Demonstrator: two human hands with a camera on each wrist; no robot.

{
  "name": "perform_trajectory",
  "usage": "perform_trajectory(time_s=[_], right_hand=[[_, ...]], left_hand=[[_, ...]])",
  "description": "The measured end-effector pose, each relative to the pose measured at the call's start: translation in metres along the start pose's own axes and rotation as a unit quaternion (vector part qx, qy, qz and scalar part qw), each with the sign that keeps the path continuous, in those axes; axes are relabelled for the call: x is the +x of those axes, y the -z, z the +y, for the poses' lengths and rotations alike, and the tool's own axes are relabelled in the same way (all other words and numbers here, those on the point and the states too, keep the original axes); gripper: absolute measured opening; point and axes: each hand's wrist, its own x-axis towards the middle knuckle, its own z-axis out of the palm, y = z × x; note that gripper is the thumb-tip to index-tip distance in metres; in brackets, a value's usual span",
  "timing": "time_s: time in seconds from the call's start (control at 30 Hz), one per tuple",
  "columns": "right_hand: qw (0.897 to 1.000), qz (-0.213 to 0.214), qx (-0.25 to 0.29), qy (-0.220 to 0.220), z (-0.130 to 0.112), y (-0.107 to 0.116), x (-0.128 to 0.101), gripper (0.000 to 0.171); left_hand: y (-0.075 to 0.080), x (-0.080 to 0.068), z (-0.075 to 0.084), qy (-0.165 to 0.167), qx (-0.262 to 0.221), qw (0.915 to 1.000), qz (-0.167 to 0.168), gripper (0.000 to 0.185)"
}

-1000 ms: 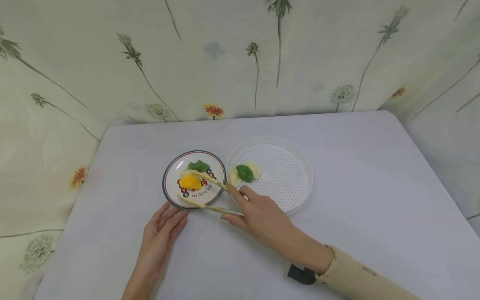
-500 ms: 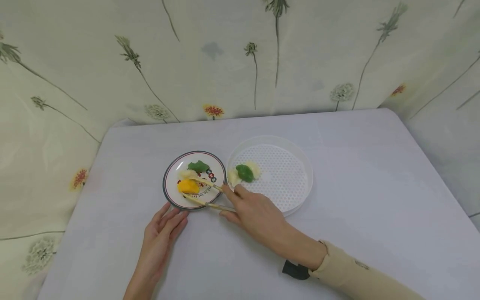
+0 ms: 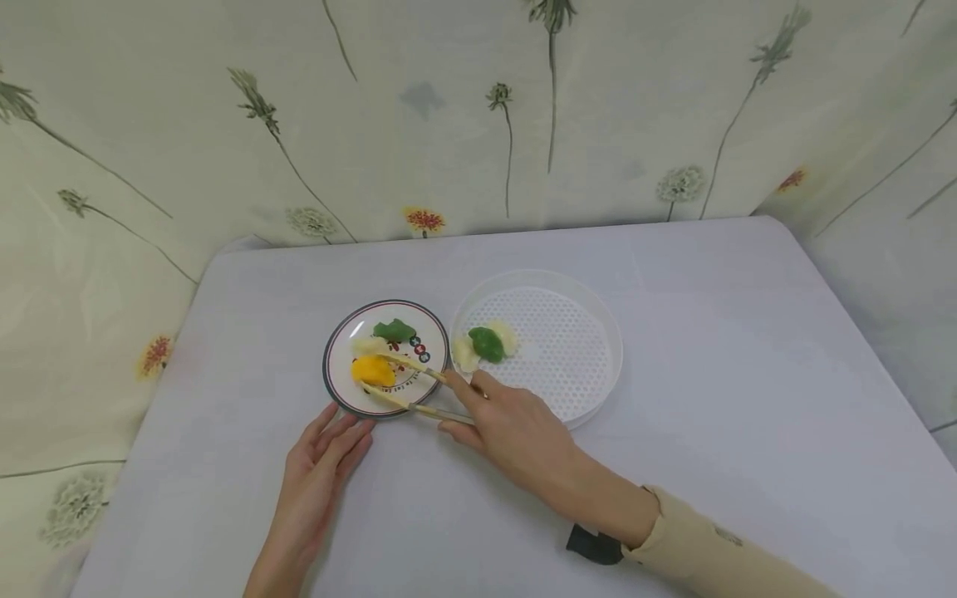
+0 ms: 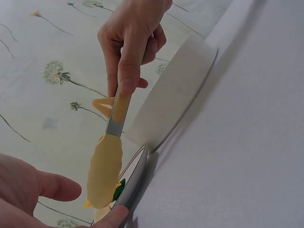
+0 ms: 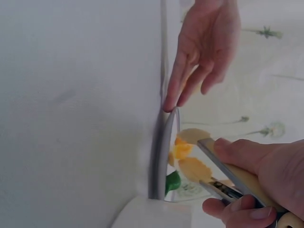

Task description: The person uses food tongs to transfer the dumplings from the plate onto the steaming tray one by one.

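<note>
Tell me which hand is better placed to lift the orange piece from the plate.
Right hand: it holds the tongs, whose tips flank the orange piece. Left hand only touches the plate rim.

Staged tabletop booth: flowered cloth walls table.

Glazed plate, perforated plastic tray, metal-and-cream tongs on matt cloth

Glossy, smooth glaze on the round white plate with dark rim; matt white plastic, dotted with small holes, on the round shallow tray; brushed grey metal arms ending in smooth cream tips, seemingly plastic, on the tongs; soft sheen on the orange dumpling-shaped piece; smooth matt pale lilac tablecloth; thin floral-printed fabric backdrop, faintly creased.
</note>
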Motion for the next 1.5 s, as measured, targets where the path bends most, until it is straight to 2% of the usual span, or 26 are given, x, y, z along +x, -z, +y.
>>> perform_trajectory(time_s=[0.2, 0.43, 0.63, 0.8, 0.97, 1.3, 1.5], right_hand=[[1.0, 0.004, 0.007, -0.027, 0.004, 0.011, -0.01, 0.058], [0.996, 0.017, 0.046, -0.073, 0.022, 0.029, -0.029, 0.06], [0.994, 0.047, 0.037, -0.095, 0.038, 0.043, -0.047, 0.058], [0.993, 0.048, 0.034, -0.107, 0.046, 0.051, -0.057, 0.062], [0.99, 0.058, 0.026, -0.129, 0.056, 0.052, -0.066, 0.063], [0.983, 0.125, 0.001, -0.131, 0.071, 0.051, -0.081, 0.065], [0.982, 0.125, -0.006, -0.144, 0.074, 0.054, -0.082, 0.068]], left_hand=[[0.0, -0.001, 0.0, 0.0, 0.004, 1.0, 0.004, 0.072], [-0.001, 0.0, 0.0, 0.004, 0.008, 0.9999, 0.007, 0.073], [-0.001, 0.0, 0.001, 0.004, 0.007, 0.9999, 0.006, 0.073], [-0.001, 0.0, 0.001, 0.006, 0.008, 0.9999, 0.005, 0.073], [-0.002, 0.001, 0.001, 0.007, 0.006, 0.9999, 0.005, 0.074], [-0.002, 0.0, 0.002, 0.007, 0.006, 1.0, 0.003, 0.073], [-0.002, 0.0, 0.002, 0.008, 0.001, 1.0, 0.003, 0.073]])
